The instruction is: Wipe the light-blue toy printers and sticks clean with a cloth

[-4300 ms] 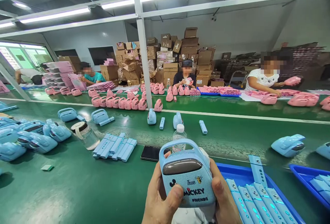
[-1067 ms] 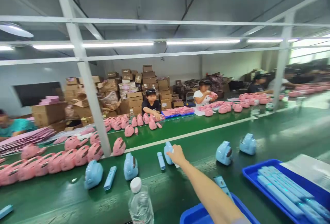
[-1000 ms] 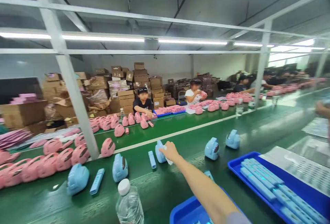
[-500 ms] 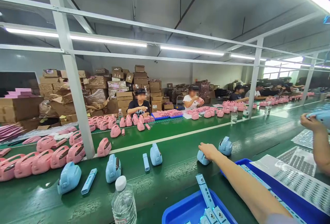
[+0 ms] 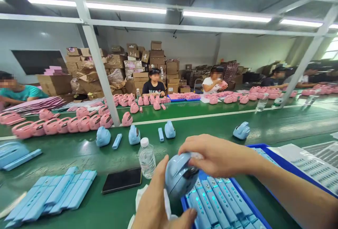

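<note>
1. At nine o'clock, a row of pink speakers [image 5: 66, 125] stands on the far side of the green belt [image 5: 211, 123]; nearer, at eight o'clock, flat blue bars [image 5: 52, 193] lie side by side, with a dark phone [image 5: 121, 180] just to their right.
2. A water bottle [image 5: 147, 158] stands upright near the centre, just left of the hands.
3. At six o'clock the left hand [image 5: 155, 204] cups a blue speaker [image 5: 179, 176] from below and from the left, thumb up against its side; it is grasping the speaker, with a white cloth [image 5: 139, 197] beneath the hand.
4. The right hand [image 5: 219, 155] comes in from four o'clock and lies over the top of the same speaker, fingers closed on its upper edge; the speaker is held in the air between both hands, above the left end of a blue tray [image 5: 253, 204] filled with blue bars.
5. At two o'clock, another blue speaker [image 5: 241, 131] sits alone on the belt; printed sheets [image 5: 311, 162] lie at three o'clock.
</note>
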### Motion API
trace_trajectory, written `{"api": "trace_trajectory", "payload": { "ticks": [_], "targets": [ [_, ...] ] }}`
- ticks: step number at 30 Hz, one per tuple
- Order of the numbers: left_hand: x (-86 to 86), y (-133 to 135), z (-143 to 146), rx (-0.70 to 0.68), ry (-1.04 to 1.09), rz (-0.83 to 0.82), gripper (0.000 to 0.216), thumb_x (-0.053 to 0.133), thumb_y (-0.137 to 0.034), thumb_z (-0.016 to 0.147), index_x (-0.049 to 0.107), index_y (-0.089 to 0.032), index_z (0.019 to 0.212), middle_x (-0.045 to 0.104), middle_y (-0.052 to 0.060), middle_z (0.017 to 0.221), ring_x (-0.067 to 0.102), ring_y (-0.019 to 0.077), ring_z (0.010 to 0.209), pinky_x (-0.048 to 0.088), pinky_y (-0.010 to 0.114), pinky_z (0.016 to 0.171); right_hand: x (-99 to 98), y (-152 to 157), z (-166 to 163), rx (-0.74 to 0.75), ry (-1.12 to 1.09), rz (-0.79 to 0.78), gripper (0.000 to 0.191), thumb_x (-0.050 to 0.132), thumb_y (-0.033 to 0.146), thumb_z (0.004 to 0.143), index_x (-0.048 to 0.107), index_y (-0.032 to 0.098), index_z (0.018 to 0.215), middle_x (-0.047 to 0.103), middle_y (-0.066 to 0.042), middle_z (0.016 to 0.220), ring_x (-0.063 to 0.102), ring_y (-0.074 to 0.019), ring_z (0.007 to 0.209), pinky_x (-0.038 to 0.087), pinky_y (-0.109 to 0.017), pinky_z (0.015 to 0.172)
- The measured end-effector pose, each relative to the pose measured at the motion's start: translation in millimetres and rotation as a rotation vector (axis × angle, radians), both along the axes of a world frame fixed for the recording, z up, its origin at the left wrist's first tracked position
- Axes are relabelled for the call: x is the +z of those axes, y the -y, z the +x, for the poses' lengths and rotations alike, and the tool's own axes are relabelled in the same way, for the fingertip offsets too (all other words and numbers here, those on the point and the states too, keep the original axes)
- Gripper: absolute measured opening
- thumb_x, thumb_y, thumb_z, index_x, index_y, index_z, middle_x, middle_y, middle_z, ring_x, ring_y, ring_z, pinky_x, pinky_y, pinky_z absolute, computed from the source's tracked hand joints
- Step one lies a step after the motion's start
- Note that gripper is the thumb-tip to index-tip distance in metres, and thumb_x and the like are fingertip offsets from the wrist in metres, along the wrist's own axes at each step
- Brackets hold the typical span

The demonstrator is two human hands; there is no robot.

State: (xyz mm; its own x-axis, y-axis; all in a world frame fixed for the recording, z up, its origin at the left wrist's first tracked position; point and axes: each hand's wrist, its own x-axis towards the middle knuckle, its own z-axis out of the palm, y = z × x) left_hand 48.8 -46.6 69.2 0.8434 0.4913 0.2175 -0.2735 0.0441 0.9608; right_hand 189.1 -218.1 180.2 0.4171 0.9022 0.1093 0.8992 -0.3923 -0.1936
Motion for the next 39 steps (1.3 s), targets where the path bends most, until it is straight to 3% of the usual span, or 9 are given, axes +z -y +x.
{"api": "trace_trajectory", "payload": {
  "ticks": [2,5,9,12,20,32,34,37,39],
  "targets": [
    [-6.7,-5.0,-0.7,-0.014,0.005,0.021,0.075,0.097,-0.032,0.058,0.073,-0.019,0.128,0.074,0.014,0.128,0.064,0.0407,0.127,0.048,0.042,0.114,-6.8,-4.9,-23.1,0.096,-0.112,0.204,0.031,0.066,0.021,0.099,0.07,0.032,0.127,0.075,0.002,0.118,0.069,-0.0187,0.108,0.053,-0.03,0.095],
    [-22.6,-16.7,-20.3,-0.068,0.025,-0.04,0.076,0.093,-0.04,0.065,0.065,-0.02,0.134,0.078,0.014,0.12,0.074,0.0367,0.106,0.059,0.038,0.092,-37.3,-1.4,-35.8,-0.046,-0.353,0.5,0.04,0.07,0.045,0.098,0.066,0.037,0.137,0.077,0.001,0.117,0.073,-0.0218,0.103,0.057,-0.034,0.093],
    [-36.6,-26.3,-40.4,-0.18,0.137,-0.238,0.077,0.091,-0.048,0.069,0.057,-0.027,0.135,0.079,0.011,0.117,0.075,0.0362,0.103,0.06,0.042,0.088,-96.1,-9.7,-44.1,-0.038,-0.995,0.544,0.079,0.084,0.057,0.084,0.052,0.033,0.151,0.07,-0.005,0.135,0.069,-0.0296,0.115,0.059,-0.038,0.096],
    [-38.9,-30.8,-40.4,-0.249,0.18,-0.263,0.072,0.088,-0.044,0.074,0.055,-0.029,0.136,0.077,0.01,0.119,0.074,0.0354,0.106,0.06,0.045,0.091,-124.2,-24.7,-57.4,0.07,-1.233,0.607,0.078,0.084,0.053,0.086,0.049,0.033,0.153,0.061,-0.006,0.149,0.058,-0.0323,0.134,0.051,-0.042,0.111],
    [-41.4,-42.7,-38.4,-0.315,0.175,-0.174,0.069,0.087,-0.041,0.077,0.06,-0.024,0.138,0.075,0.011,0.121,0.072,0.0345,0.11,0.059,0.043,0.096,-128.2,-37.1,-68.1,0.064,-1.188,0.699,0.07,0.083,0.049,0.088,0.055,0.028,0.148,0.065,-0.007,0.142,0.06,-0.0313,0.129,0.051,-0.041,0.108],
    [-52.5,-41.6,-47.6,-0.13,0.114,-0.199,0.069,0.092,-0.047,0.066,0.068,-0.023,0.126,0.079,0.009,0.107,0.075,0.0323,0.097,0.063,0.038,0.086,-122.8,-42.1,-78.8,0.027,-1.226,0.654,0.06,0.086,0.039,0.083,0.065,0.025,0.137,0.075,-0.003,0.115,0.068,-0.0254,0.104,0.055,-0.033,0.089],
    [-50.9,-40.2,-48.8,-0.031,0.049,-0.188,0.07,0.091,-0.055,0.064,0.07,-0.023,0.122,0.079,0.009,0.111,0.074,0.0319,0.099,0.062,0.035,0.083,-127.3,-40.0,-68.6,-0.134,-1.184,0.656,0.06,0.087,0.047,0.081,0.067,0.025,0.133,0.076,-0.004,0.11,0.069,-0.024,0.096,0.057,-0.032,0.082],
    [-47.7,-35.6,-47.7,0.126,-0.144,-0.253,0.074,0.086,-0.067,0.065,0.068,-0.021,0.121,0.078,0.01,0.109,0.074,0.032,0.098,0.063,0.034,0.076,-135.7,-43.2,-57.9,-0.543,-0.972,0.956,0.045,0.062,0.064,0.096,0.073,0.024,0.114,0.077,-0.005,0.1,0.07,-0.0213,0.084,0.059,-0.028,0.067],
    [-47.3,-30.9,-44.4,0.175,-0.228,-0.266,0.071,0.085,-0.067,0.068,0.067,-0.021,0.119,0.078,0.01,0.106,0.073,0.0301,0.094,0.063,0.034,0.073,-142.3,-50.5,-60.9,-0.496,-0.706,1.083,0.045,0.037,0.052,0.109,0.072,0.025,0.118,0.078,-0.006,0.105,0.073,-0.0226,0.09,0.061,-0.031,0.068]
  ]
}}
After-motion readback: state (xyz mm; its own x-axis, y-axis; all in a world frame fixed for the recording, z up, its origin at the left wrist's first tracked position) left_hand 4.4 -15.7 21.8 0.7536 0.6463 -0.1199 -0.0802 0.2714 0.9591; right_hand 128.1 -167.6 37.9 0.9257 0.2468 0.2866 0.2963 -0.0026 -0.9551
